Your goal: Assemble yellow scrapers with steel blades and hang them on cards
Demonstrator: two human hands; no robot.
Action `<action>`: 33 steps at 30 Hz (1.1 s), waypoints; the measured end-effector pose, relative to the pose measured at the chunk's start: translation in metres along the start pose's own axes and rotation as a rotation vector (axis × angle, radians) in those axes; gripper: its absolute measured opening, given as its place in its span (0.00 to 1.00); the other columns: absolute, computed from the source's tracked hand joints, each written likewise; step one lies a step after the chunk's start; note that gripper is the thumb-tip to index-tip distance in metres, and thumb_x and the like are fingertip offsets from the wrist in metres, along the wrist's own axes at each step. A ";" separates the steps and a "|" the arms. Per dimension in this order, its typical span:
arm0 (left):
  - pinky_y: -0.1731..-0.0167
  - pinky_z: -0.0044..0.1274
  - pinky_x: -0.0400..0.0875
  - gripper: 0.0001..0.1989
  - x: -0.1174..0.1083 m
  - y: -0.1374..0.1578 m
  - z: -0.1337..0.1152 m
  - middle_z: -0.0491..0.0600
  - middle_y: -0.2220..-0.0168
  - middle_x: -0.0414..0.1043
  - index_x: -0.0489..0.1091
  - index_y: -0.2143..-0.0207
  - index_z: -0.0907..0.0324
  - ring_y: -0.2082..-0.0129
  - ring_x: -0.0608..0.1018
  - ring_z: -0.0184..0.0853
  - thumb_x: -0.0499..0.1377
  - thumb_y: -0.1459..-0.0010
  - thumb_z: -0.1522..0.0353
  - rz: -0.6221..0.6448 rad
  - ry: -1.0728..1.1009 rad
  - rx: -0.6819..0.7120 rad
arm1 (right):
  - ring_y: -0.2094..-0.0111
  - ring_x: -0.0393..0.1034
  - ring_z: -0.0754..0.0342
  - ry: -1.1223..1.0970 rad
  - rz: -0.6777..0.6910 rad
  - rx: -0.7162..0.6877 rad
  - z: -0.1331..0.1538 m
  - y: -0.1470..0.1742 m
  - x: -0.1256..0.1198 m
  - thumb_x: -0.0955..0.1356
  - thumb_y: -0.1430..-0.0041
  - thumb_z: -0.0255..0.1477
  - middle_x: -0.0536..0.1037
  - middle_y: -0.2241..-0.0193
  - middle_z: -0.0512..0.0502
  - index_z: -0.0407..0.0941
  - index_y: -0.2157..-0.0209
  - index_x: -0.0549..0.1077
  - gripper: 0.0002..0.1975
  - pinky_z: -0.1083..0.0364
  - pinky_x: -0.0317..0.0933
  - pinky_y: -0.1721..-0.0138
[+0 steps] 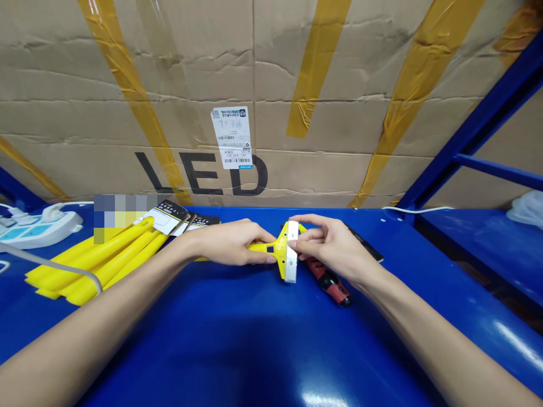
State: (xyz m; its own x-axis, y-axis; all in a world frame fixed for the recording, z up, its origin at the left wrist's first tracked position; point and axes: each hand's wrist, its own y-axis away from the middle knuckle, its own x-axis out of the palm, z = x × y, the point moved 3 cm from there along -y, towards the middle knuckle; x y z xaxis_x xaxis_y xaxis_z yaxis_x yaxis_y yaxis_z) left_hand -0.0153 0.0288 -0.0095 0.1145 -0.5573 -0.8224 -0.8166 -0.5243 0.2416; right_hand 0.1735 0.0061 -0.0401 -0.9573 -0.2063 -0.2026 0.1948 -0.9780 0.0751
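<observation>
My left hand [235, 242] is closed around the handle of a yellow scraper [281, 249], held just above the blue tabletop. Across the scraper's wide head lies a white strip [292, 254], which looks like a blade cover. My right hand [330, 244] pinches this strip from the right, thumb on its near face; the other fingertips are partly hidden behind it. Below my right hand a red and black screwdriver-like tool [328, 281] lies on the table, one end covered by the hand. A flat black object [368, 247] sticks out beyond my right wrist.
Several long yellow handles [108, 254] with black-and-white cards [167, 216] lie at the left. A white power strip [46, 226] and a grey cable [51, 263] are beside them. Behind the blue table [237, 350] stands a large taped cardboard box [297, 164]. A blue metal frame [470, 124] rises at the right.
</observation>
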 end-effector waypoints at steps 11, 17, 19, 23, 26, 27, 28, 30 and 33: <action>0.76 0.20 0.56 0.21 -0.008 0.004 0.009 0.43 0.73 0.67 0.76 0.50 0.57 0.75 0.67 0.30 0.54 0.36 0.55 -0.038 0.018 -0.088 | 0.63 0.79 0.45 0.997 -0.260 -0.221 -0.005 -0.007 -0.037 0.70 0.40 0.29 0.84 0.62 0.40 0.44 0.55 0.77 0.11 0.50 0.67 0.61; 0.75 0.21 0.56 0.20 -0.007 0.003 0.009 0.44 0.71 0.69 0.77 0.53 0.58 0.74 0.67 0.30 0.54 0.36 0.55 -0.030 0.006 -0.084 | 0.67 0.78 0.46 1.328 -0.122 -0.239 -0.013 -0.010 -0.033 0.68 0.40 0.28 0.83 0.68 0.41 0.44 0.55 0.78 0.12 0.54 0.63 0.68; 0.75 0.21 0.57 0.20 -0.007 0.002 0.008 0.44 0.72 0.69 0.77 0.54 0.58 0.74 0.68 0.30 0.54 0.36 0.55 -0.033 -0.002 -0.085 | 0.69 0.78 0.46 1.423 -0.108 -0.235 -0.012 -0.010 -0.033 0.66 0.39 0.26 0.82 0.69 0.40 0.44 0.56 0.78 0.12 0.54 0.60 0.71; 0.76 0.21 0.58 0.19 -0.005 0.002 0.008 0.43 0.73 0.70 0.77 0.54 0.58 0.74 0.69 0.30 0.54 0.35 0.55 -0.024 -0.011 -0.088 | 0.69 0.77 0.47 1.206 -0.234 -0.232 -0.008 -0.011 -0.040 0.67 0.43 0.24 0.81 0.71 0.42 0.44 0.66 0.76 0.06 0.54 0.61 0.69; 0.75 0.20 0.59 0.19 -0.003 0.002 0.009 0.44 0.72 0.71 0.76 0.55 0.57 0.74 0.70 0.30 0.54 0.35 0.55 -0.019 -0.016 -0.074 | 0.70 0.76 0.50 0.843 -0.350 -0.242 -0.006 -0.011 -0.046 0.69 0.46 0.26 0.80 0.73 0.47 0.46 0.70 0.70 0.02 0.54 0.64 0.68; 0.75 0.20 0.59 0.19 -0.003 0.001 0.009 0.44 0.72 0.72 0.76 0.55 0.58 0.74 0.71 0.30 0.54 0.35 0.55 -0.016 -0.018 -0.071 | 0.71 0.77 0.50 0.711 -0.357 -0.222 -0.006 -0.011 -0.047 0.69 0.46 0.26 0.80 0.73 0.47 0.46 0.70 0.68 0.04 0.54 0.65 0.68; 0.75 0.20 0.60 0.19 -0.003 0.001 0.010 0.44 0.72 0.72 0.76 0.54 0.58 0.74 0.71 0.30 0.54 0.35 0.55 -0.010 -0.017 -0.071 | 0.71 0.77 0.50 0.569 -0.346 -0.187 -0.008 -0.012 -0.048 0.69 0.45 0.27 0.80 0.73 0.47 0.47 0.69 0.66 0.06 0.53 0.67 0.68; 0.75 0.20 0.60 0.19 -0.002 0.001 0.012 0.44 0.72 0.73 0.76 0.54 0.58 0.74 0.72 0.31 0.54 0.34 0.55 -0.001 -0.014 -0.077 | 0.71 0.78 0.51 0.289 -0.289 -0.110 -0.011 -0.013 -0.048 0.70 0.44 0.29 0.80 0.73 0.47 0.47 0.69 0.63 0.09 0.53 0.69 0.68; 0.76 0.20 0.60 0.19 -0.002 0.001 0.013 0.44 0.72 0.73 0.76 0.54 0.57 0.74 0.72 0.31 0.54 0.34 0.55 0.001 -0.007 -0.085 | 0.73 0.76 0.55 0.058 -0.226 -0.081 -0.010 -0.014 -0.045 0.72 0.47 0.27 0.77 0.77 0.50 0.46 0.71 0.63 0.12 0.57 0.68 0.69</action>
State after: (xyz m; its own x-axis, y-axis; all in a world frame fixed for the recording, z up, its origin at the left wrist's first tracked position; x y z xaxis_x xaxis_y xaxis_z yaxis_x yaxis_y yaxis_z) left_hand -0.0241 0.0378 -0.0145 0.1095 -0.5539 -0.8253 -0.7656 -0.5765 0.2854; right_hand 0.2163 0.0292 -0.0420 -0.9650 0.0189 -0.2616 -0.0042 -0.9984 -0.0568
